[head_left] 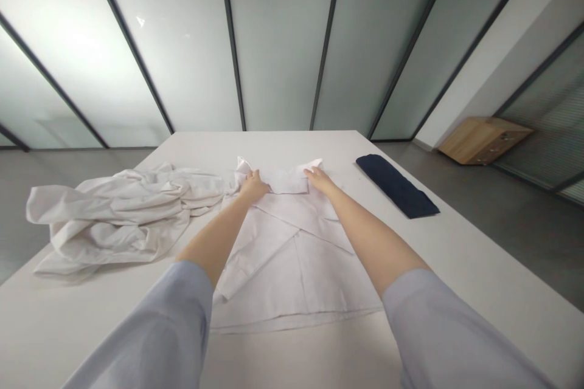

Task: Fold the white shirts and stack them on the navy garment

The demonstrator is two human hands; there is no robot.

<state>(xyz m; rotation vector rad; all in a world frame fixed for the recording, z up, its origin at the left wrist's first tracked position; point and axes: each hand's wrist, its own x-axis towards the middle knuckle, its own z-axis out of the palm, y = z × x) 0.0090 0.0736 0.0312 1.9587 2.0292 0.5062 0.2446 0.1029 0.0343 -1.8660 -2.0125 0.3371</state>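
A white shirt (pixel 296 255) lies partly folded on the white table (pixel 465 267), its sleeves crossed over the body and its collar at the far end. My left hand (pixel 253 185) rests on the collar's left side with fingers curled onto the fabric. My right hand (pixel 319 179) lies on the collar's right side, fingers pressed on the cloth. Both forearms stretch out over the shirt.
A crumpled heap of white garments (pixel 118 213) sits on the table to the left of the shirt. A folded dark navy cloth (pixel 396 185) lies at the right. Behind the table are frosted glass walls; a low wooden cabinet (pixel 483 140) stands on the floor at far right.
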